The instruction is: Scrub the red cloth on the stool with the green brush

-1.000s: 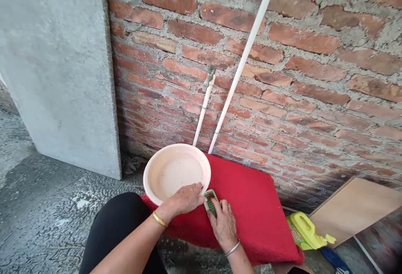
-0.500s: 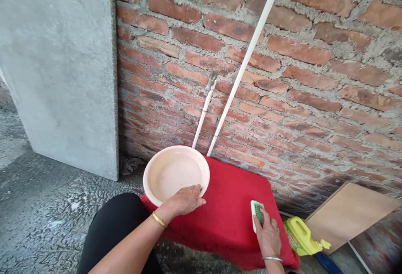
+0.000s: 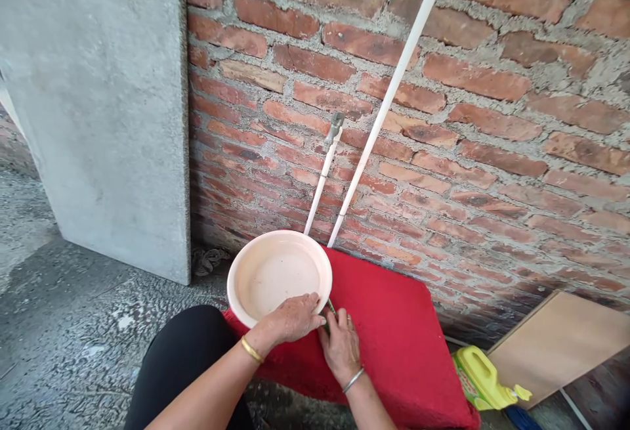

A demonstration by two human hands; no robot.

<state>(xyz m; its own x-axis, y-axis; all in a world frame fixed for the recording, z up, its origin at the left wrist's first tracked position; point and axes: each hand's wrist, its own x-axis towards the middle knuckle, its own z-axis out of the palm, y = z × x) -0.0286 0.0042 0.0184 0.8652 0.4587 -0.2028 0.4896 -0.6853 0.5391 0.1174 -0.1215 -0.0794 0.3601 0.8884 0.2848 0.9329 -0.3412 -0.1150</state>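
Note:
A pale pink basin (image 3: 278, 272) stands on the left end of a red cloth (image 3: 384, 312). My left hand (image 3: 295, 317), with a gold bangle at the wrist, grips the basin's near right rim. Right beside it, my right hand (image 3: 341, 344) is closed on a green scrubbing brush (image 3: 331, 308) at the basin's outer side. Only a narrow strip of the brush shows; fingers and rim hide the rest. A silver bangle circles my right wrist.
A brick wall (image 3: 315, 75) rises behind, with white pipes (image 3: 388, 102) and a grey tap (image 3: 334, 127). A grey slab (image 3: 113, 121) leans at left. On the right are a yellow jug (image 3: 480, 374) and a tan board (image 3: 556, 344). The floor (image 3: 98, 344) looks wet.
My right hand has carried the scrubbing brush leftward across the red cloth to the basin's side. My left hand keeps its hold on the rim. The view has shifted slightly.

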